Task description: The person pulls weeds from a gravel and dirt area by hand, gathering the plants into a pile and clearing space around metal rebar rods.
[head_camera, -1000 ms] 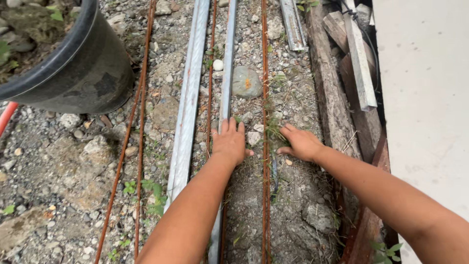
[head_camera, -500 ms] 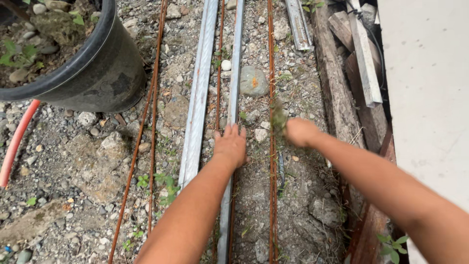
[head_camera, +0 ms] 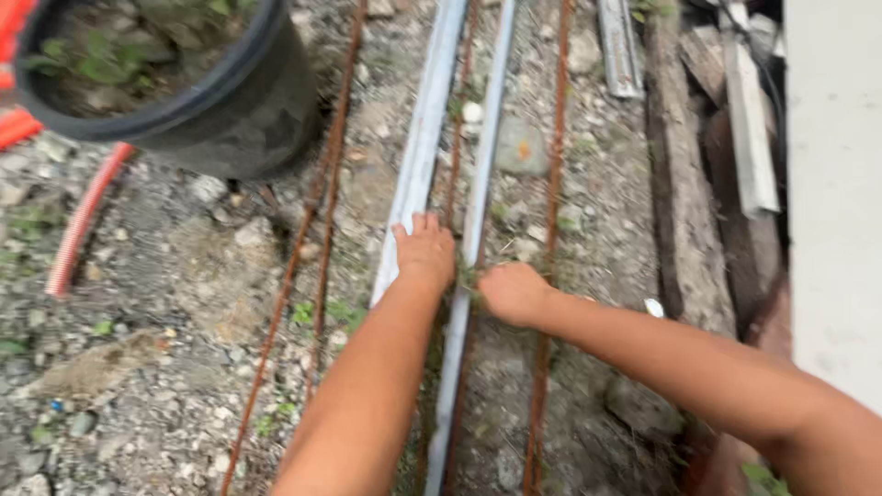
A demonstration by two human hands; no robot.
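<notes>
Blurred motion hides what our right hand [head_camera: 511,292] clenches; a green wisp shows at its knuckles. Our left hand [head_camera: 424,250] lies flat, fingers spread, grasping nothing, across the grey metal strips [head_camera: 418,156] and a rusty rebar [head_camera: 457,147] on gravel.

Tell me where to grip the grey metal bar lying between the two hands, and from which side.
Judging by its pose, take the grey metal bar on the bare stretch just beyond the left hand, coming from above. It lies flat and long on the gravel, with rusty rods close alongside, so fingers should pinch across its narrow width.
</notes>
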